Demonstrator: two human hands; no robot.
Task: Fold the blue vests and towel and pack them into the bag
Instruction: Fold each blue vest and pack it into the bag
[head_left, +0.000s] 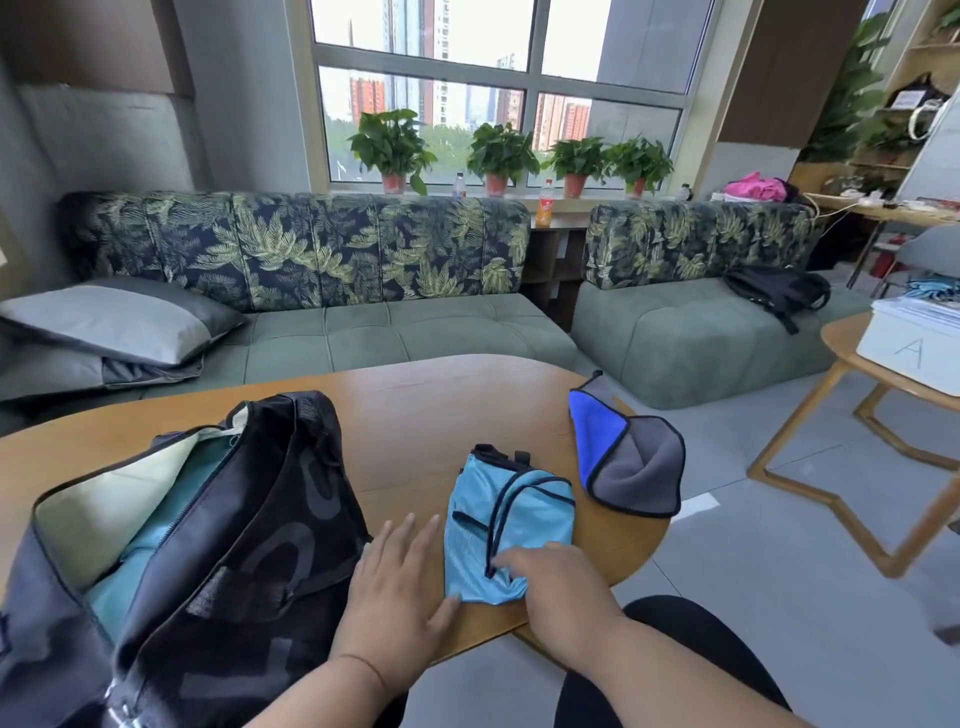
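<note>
While your left hand (392, 582) lies flat on the desk (415, 415), fingers straight and slightly spread, its thumb touches the near left corner of the folded vest (506, 525). Your right hand (558, 587) presses down on the vest's near edge with fingers loosely bent, not clamped on it. That vest lies by the desk's near edge. Beside it, at the left, the bag (208, 519) gapes open with blue cloth inside. At the right edge, the towel (631, 462) lies folded.
</note>
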